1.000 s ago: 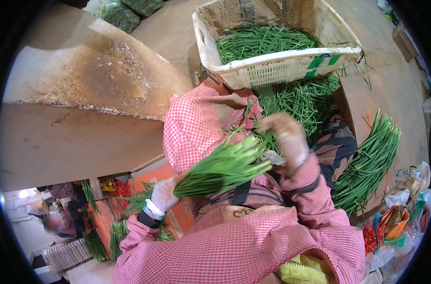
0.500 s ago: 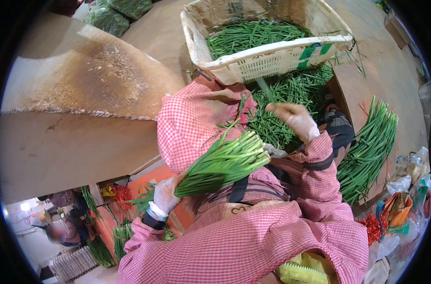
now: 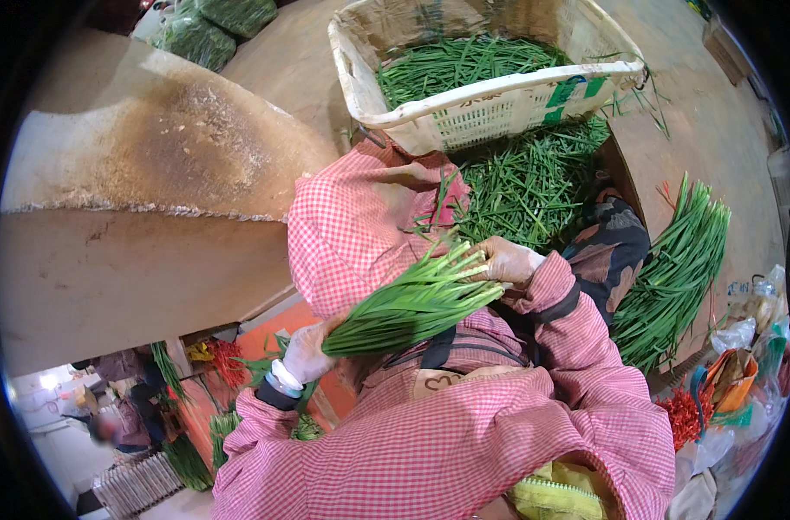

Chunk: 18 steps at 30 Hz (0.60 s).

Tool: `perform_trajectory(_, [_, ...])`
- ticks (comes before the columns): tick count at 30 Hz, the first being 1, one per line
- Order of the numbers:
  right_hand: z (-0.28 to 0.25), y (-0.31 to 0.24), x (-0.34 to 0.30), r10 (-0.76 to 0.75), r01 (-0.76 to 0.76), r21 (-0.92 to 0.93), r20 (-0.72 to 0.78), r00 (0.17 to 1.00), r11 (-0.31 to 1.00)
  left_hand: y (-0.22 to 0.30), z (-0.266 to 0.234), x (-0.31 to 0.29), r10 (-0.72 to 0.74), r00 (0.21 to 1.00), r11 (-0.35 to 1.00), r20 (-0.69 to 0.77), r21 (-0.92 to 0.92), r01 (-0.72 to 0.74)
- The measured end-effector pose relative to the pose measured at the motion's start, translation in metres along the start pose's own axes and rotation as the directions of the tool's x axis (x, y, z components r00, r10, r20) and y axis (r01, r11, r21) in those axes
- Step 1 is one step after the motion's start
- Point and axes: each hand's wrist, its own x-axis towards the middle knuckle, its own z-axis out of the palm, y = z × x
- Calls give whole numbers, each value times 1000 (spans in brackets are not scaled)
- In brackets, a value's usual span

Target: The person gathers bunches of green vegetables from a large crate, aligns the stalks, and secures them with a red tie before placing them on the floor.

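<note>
**Green chives bunched over the lap**

Green chive bunch [image 3: 412,303] is held across the lap, pale cut ends up and right, leaf tips down and left. Left hand [image 3: 306,351], in a thin glove, is closed around the leafy lower end. Right hand [image 3: 506,260], also gloved, is curled against the cut ends; whether it is clamped on them or only pressed there cannot be told. Pink checked sleeves and apron are worn.

Loose chives [image 3: 525,186] are heaped just beyond the hands, below a white basket [image 3: 499,108] filled with more chives. Another sheaf [image 3: 677,277] is laid out to the right on the brown floor. Red bands [image 3: 685,414] are seen near the right edge. A cardboard sheet [image 3: 135,199] is spread to the left.
</note>
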Motion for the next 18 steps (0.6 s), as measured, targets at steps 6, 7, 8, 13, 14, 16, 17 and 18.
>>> perform_trajectory(6, [-37,-7,-4,-367,-2,-754,-322,872,657,2,-17,-4,-126,957,893,263,-391,225])
perform_trajectory(7, [-71,2,-4,-579,-24,-791,-467,669,611,-7,-17,-7,-105,947,828,302,-501,252])
perform_trajectory(8, [-87,-14,-13,-513,-174,-685,-668,539,708,-24,-13,-15,-85,938,744,336,-605,284])
perform_trajectory(13, [-96,-13,-41,-576,-530,-759,-641,507,378,-11,-12,-18,-76,878,523,472,-731,438])
perform_trajectory(14, [-92,-8,-37,-466,-414,-757,-643,607,505,-10,-9,-14,-20,890,531,456,-749,396])
perform_trajectory(16, [-89,22,-20,-408,-61,-580,-640,652,812,-13,3,-9,93,903,532,419,-787,311])
perform_trajectory(17, [-92,38,-10,-373,2,-474,-691,619,881,-15,5,-8,100,894,554,437,-771,314])
perform_trajectory(18, [-82,39,-4,-331,74,-359,-736,590,930,-9,4,-10,82,900,460,427,-818,346])
